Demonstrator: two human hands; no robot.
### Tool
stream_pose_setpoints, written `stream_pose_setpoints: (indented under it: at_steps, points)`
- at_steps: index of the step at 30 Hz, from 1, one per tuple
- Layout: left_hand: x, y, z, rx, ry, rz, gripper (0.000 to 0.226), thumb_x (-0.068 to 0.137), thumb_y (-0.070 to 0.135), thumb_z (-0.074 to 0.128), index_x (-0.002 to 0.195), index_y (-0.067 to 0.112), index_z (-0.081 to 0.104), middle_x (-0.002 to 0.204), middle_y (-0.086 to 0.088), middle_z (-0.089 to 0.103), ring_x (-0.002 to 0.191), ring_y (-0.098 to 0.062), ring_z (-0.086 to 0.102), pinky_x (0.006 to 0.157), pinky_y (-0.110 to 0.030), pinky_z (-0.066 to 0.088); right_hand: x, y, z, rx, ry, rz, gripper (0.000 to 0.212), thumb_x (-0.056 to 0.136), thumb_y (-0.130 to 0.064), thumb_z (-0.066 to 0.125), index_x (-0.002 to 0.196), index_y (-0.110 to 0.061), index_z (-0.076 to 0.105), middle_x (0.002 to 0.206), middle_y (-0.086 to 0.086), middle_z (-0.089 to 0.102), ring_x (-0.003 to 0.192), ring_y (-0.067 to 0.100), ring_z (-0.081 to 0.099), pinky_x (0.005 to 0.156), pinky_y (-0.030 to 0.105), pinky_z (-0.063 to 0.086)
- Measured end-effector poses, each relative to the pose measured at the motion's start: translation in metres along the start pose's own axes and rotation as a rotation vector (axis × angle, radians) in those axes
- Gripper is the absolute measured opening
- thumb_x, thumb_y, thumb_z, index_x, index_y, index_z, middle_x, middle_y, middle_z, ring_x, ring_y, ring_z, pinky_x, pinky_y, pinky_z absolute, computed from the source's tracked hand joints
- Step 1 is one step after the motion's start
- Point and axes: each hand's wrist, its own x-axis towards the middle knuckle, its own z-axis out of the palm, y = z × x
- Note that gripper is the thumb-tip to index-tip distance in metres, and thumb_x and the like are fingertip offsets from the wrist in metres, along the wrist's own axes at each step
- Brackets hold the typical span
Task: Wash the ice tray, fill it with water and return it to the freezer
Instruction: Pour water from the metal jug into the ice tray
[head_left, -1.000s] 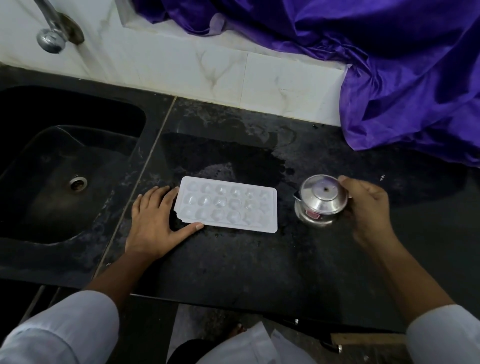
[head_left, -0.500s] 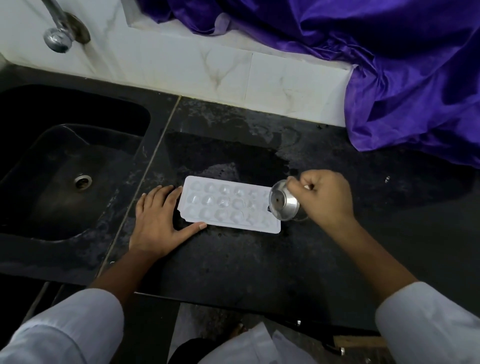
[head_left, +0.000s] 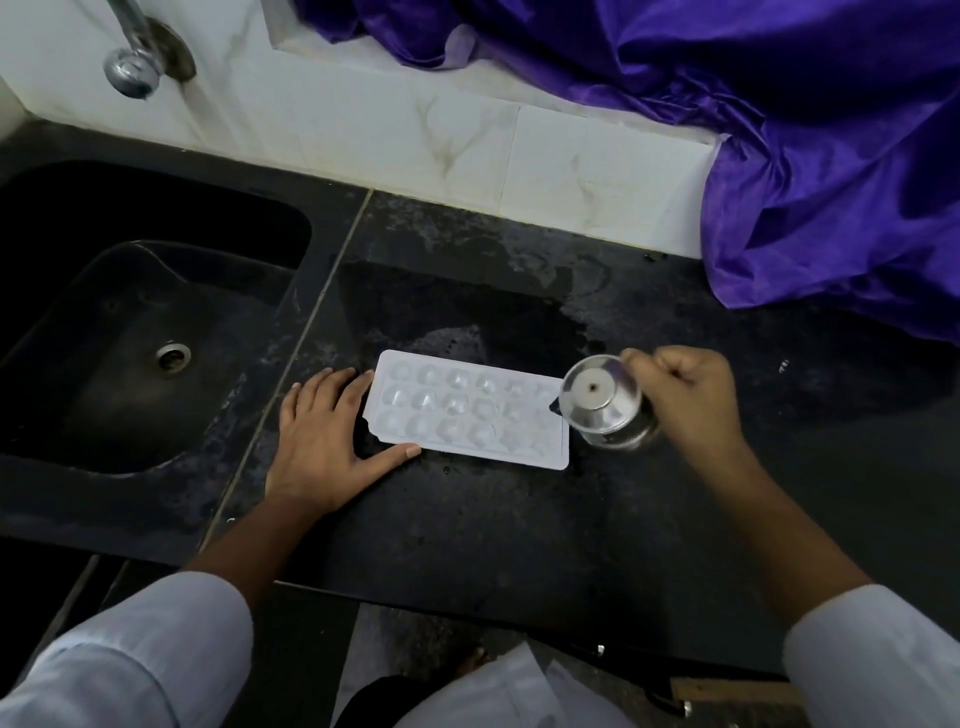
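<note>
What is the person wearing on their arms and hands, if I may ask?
The left sleeve and right sleeve are loose and whitish, leaving the forearms bare. The left hand and right hand show no gloves, rings or watch.

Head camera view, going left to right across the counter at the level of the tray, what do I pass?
Sink drain → left hand → ice tray → steel cup → right hand.
</note>
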Motion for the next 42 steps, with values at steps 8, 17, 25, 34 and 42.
stream_pose_setpoints:
  at_steps: [8,17,25,34,42]
  points:
    - [0.0,0.001,0.0,-0.004,0.005,0.001,0.108,0.076,0.095,0.047,0.155,0.023,0.044,0.158,-0.005,0.045,0.152,-0.028,0.033,0.129,-0.056,0.015,0.001,-0.013,-0.008,0.52,0.078,0.242,0.04,0.096,-0.014,0.069,0.056,-0.014,0.065,0.052,-0.002,0.055,0.049,0.009,0.048,0.047,0.02,0.04]
    - [0.0,0.002,-0.001,-0.006,-0.005,-0.008,0.109,0.075,0.097,0.045,0.156,0.024,0.042,0.158,-0.004,0.044,0.153,-0.026,0.03,0.129,-0.055,0.013,0.001,-0.035,0.037,-0.2,-0.085,-0.182,0.056,0.088,-0.03,0.071,0.051,-0.01,0.035,0.046,0.003,0.035,0.045,0.016,0.033,0.048,0.036,0.034]
    - [-0.001,0.002,-0.001,-0.01,0.002,-0.012,0.111,0.074,0.1,0.042,0.156,0.025,0.042,0.158,-0.004,0.044,0.153,-0.026,0.031,0.13,-0.054,0.012,-0.009,-0.046,0.068,-0.603,-0.136,-0.364,0.054,0.09,-0.035,0.067,0.051,-0.013,0.036,0.043,-0.002,0.033,0.041,0.016,0.036,0.046,0.027,0.023]
    - [0.0,0.001,-0.001,-0.011,0.002,-0.007,0.11,0.075,0.099,0.043,0.156,0.025,0.042,0.159,-0.004,0.044,0.154,-0.026,0.03,0.13,-0.055,0.012,0.003,-0.017,0.039,-0.021,-0.051,-0.013,0.056,0.092,-0.02,0.073,0.052,-0.006,0.036,0.049,0.001,0.033,0.049,0.012,0.032,0.052,0.034,0.032]
    - [0.0,0.0,0.001,-0.016,0.012,-0.005,0.109,0.075,0.099,0.044,0.156,0.025,0.043,0.158,-0.003,0.045,0.152,-0.026,0.032,0.129,-0.056,0.015,0.008,-0.022,0.021,0.553,0.027,0.309,0.031,0.096,-0.018,0.068,0.065,-0.014,0.064,0.055,0.0,0.05,0.046,0.009,0.04,0.04,0.019,0.028]
